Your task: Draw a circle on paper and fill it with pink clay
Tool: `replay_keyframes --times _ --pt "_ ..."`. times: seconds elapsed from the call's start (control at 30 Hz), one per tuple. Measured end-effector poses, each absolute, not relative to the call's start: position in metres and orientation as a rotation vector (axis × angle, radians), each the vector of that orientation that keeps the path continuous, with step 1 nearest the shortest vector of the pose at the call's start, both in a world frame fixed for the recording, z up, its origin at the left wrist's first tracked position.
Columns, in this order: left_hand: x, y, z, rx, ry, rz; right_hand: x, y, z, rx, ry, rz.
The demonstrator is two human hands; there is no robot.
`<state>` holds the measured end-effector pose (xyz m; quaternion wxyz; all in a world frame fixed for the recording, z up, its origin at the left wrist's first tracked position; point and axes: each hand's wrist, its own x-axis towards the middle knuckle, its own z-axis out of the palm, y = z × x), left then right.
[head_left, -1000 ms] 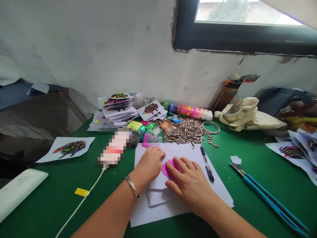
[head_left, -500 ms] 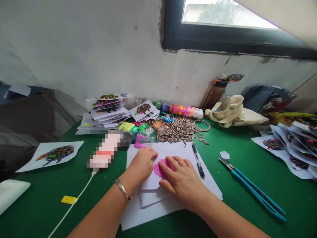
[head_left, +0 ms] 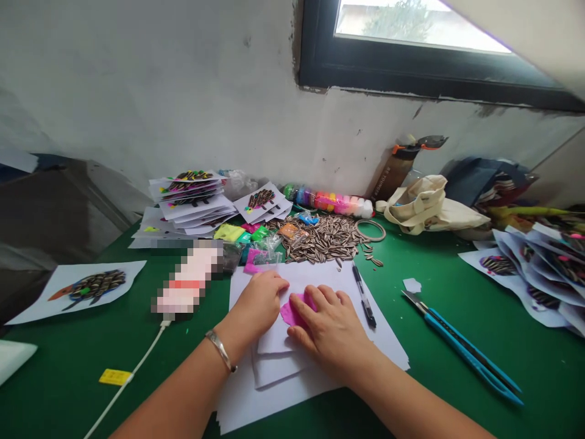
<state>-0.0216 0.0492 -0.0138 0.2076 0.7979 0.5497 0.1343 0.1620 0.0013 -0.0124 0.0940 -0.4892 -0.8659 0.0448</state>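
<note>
A flat piece of pink modelling clay (head_left: 289, 312) lies on white paper (head_left: 280, 345) in front of me. My right hand (head_left: 326, 323) rests palm down over it, its fingers stretched and a little spread, the fingertips pressing on the clay. Just left of the clay, my left hand (head_left: 259, 303) is curled with fingers and thumb drawn together on the paper. What is between those fingers, if anything, is hidden. More white sheets (head_left: 256, 405) are layered underneath. A black pen (head_left: 364, 297) lies on the paper's right side.
Sunflower seeds (head_left: 324, 238) are heaped behind the paper, beside small bags of coloured clay (head_left: 228, 233) and a tape ring (head_left: 370, 230). A blue utility knife (head_left: 466, 350) lies right. Stacks of seed pictures stand left (head_left: 196, 210) and right (head_left: 539, 274). A white cable (head_left: 123, 385) runs at left.
The view has shifted slightly, so the table things sit a little further left. Both hands keep nearly the same place, the right one still flat on the pink clay.
</note>
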Motion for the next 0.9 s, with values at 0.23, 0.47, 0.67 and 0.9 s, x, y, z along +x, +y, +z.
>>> replay_keyframes --times 0.23,0.47,0.67,0.9 --pt "-0.025 0.038 -0.016 2.256 1.516 0.497 0.169 0.004 -0.009 -1.422 -2.578 0.265" --pt "-0.024 0.038 -0.012 2.269 1.521 0.461 0.167 0.005 -0.01 -1.469 -2.565 0.22" --pt "-0.024 0.037 -0.015 2.29 1.503 0.466 0.173 0.009 -0.009 -1.44 -2.577 0.259" --pt "-0.025 0.037 -0.017 2.339 1.506 0.449 0.171 0.011 -0.011 -1.475 -2.56 0.224"
